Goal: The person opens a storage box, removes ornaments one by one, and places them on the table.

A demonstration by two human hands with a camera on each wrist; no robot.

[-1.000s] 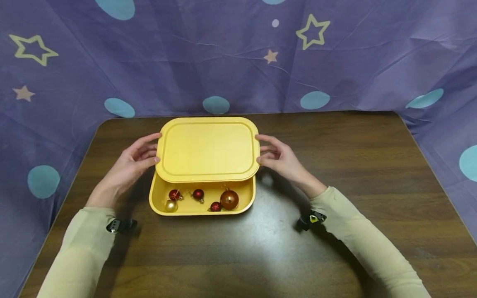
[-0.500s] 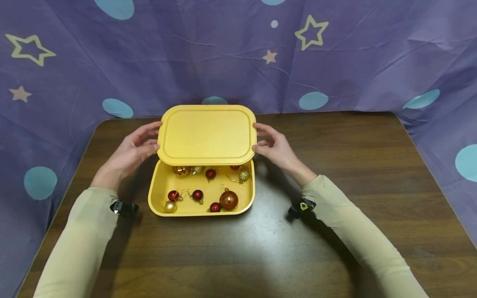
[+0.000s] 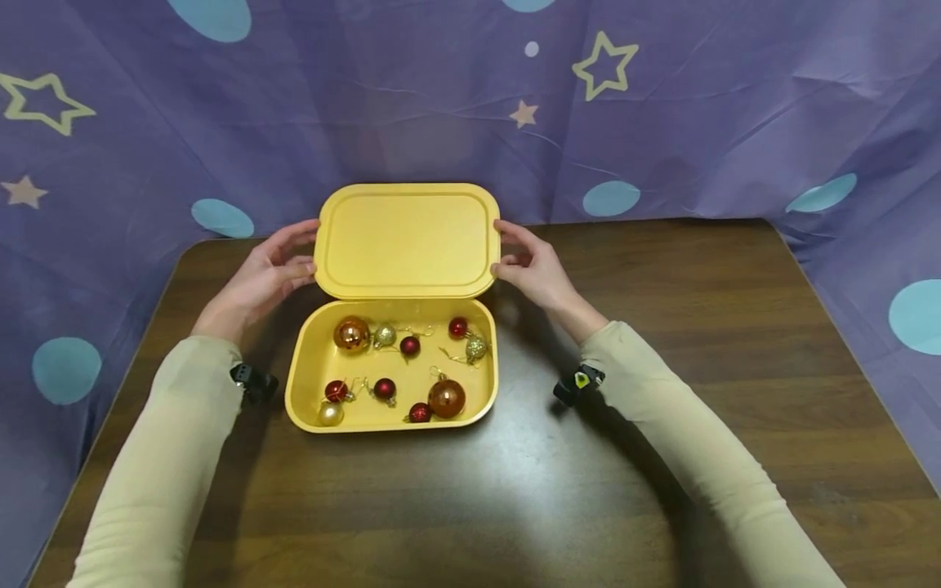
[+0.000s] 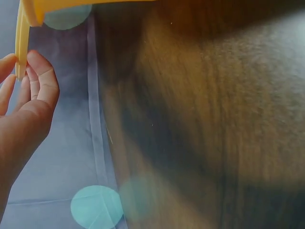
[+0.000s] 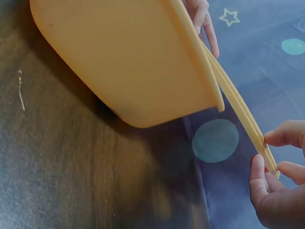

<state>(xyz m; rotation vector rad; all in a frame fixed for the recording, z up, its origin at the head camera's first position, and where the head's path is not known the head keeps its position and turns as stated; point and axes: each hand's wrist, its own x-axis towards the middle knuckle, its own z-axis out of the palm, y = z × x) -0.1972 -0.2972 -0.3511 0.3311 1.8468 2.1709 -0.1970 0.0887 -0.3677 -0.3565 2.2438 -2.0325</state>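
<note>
Both hands hold a yellow lid (image 3: 408, 241) by its short sides, at the back of a yellow box (image 3: 393, 426). The left hand (image 3: 260, 278) pinches the left end and the right hand (image 3: 540, 265) the right end. In the right wrist view the lid (image 5: 245, 114) is seen edge-on between thumb and fingers, beyond the box wall (image 5: 128, 62). Inside the uncovered box lie several Christmas baubles: two large copper ones, one a copper bauble (image 3: 446, 398), several small red ones, one a red bauble (image 3: 384, 389), plus gold ones, one a gold bauble (image 3: 331, 413).
The box stands on a dark wooden table (image 3: 698, 367), left of the middle. A purple curtain (image 3: 441, 106) with stars and dots hangs behind the table's back edge. Each wrist carries a small black camera, such as the right camera (image 3: 578, 384).
Both hands have moved the lid back and away from over the box. Its rear row of baubles has come into view, while the box stays in place.
</note>
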